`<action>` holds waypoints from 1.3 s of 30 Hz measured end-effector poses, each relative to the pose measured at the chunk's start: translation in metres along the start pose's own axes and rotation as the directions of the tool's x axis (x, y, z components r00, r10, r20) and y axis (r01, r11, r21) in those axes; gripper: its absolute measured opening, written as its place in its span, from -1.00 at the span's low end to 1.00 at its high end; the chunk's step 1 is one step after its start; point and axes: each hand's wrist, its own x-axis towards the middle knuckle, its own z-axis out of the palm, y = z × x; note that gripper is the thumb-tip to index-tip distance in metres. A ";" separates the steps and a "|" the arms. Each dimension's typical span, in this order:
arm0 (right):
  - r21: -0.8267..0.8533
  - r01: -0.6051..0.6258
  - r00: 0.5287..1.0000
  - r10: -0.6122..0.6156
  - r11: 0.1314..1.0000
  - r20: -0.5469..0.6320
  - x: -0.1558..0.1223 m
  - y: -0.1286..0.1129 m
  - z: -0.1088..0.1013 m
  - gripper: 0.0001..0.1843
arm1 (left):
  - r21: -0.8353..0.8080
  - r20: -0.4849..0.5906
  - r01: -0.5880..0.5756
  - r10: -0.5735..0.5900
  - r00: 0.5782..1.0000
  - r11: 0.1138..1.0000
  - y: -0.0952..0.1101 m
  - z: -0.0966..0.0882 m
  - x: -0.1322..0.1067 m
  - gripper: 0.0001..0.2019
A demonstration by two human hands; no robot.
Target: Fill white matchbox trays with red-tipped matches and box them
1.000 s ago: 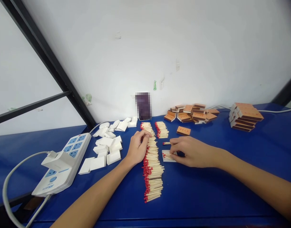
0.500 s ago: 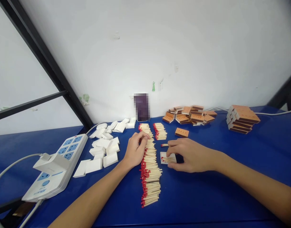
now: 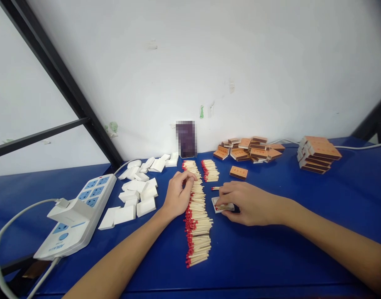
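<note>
My right hand grips a small white inner matchbox tray by its sides, fingers bent over it. Inside the tray are some matches, partly covered by a finger. Just beyond, a loose match lies on the table, half hidden by the hand. My left hand rests curled against a long row of red-tipped matches, its thumb and forefinger close together over them. Whatever those fingertips hold, if anything, is hidden. Behind my right hand sits one orange matchbox sleeve.
A shorter match row lies near the wall. White trays are scattered left, by a power strip. Orange sleeves are heaped at the back, with stacked matchboxes further right. A phone-like dark panel leans on the wall.
The tray under my right hand has turned and tilted slightly, and a finger now presses further into it over the matches. My left hand stays in place.
</note>
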 end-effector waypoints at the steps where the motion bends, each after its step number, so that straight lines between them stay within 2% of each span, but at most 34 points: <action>1: 0.009 0.002 1.000 -0.002 1.000 -0.004 0.000 0.000 0.000 -0.84 | 0.003 0.002 0.002 -0.002 1.000 1.000 0.000 0.000 0.000 -0.77; 5: 0.049 0.009 0.999 -0.007 0.999 -0.042 -0.001 0.000 -0.001 -0.80 | 0.018 0.007 0.000 0.000 1.000 1.000 -0.001 0.001 0.000 -0.76; 13: 0.032 -0.013 1.000 0.012 0.999 0.015 -0.001 0.000 -0.003 -0.82 | 0.014 0.012 -0.019 0.019 1.000 1.000 -0.002 0.001 0.000 -0.78; 20: 0.028 -0.003 1.000 0.004 1.000 -0.016 -0.002 0.001 -0.001 -0.78 | 0.016 0.022 -0.020 0.020 1.000 1.000 -0.001 0.001 -0.001 -0.77; 23: 0.008 -0.008 0.997 0.008 1.000 -0.071 -0.001 -0.001 -0.002 -0.83 | 0.014 0.025 -0.010 0.010 1.000 1.000 -0.002 0.001 -0.001 -0.77; 25: 0.012 -0.024 0.988 0.025 1.000 -0.151 0.000 0.002 -0.001 -0.78 | 0.008 0.015 -0.004 0.004 1.000 1.000 -0.002 0.001 -0.001 -0.77; 28: -0.035 -0.083 0.962 0.071 0.996 -0.265 0.001 0.018 0.001 -0.67 | -0.008 -0.005 0.029 -0.029 1.000 1.000 -0.004 0.001 0.001 -0.76; 30: -0.088 -0.165 0.951 0.135 0.982 -0.279 0.002 0.033 0.003 -0.63 | -0.036 -0.016 0.070 -0.071 0.997 0.997 -0.005 0.001 0.002 -0.76; 32: -0.063 -0.213 0.956 0.194 0.975 -0.221 0.003 0.046 0.003 -0.60 | -0.081 -0.023 0.114 -0.116 0.993 0.990 -0.005 0.000 0.003 -0.76; 35: -0.011 -0.189 0.978 0.187 0.982 -0.088 0.002 0.057 0.003 -0.57 | -0.133 -0.022 0.145 -0.149 0.989 0.980 -0.005 0.000 0.005 -0.77; 39: -0.007 -0.168 0.984 0.168 0.986 -0.053 0.003 0.057 0.003 -0.57 | -0.161 -0.021 0.151 -0.156 0.987 0.975 -0.004 0.000 0.005 -0.77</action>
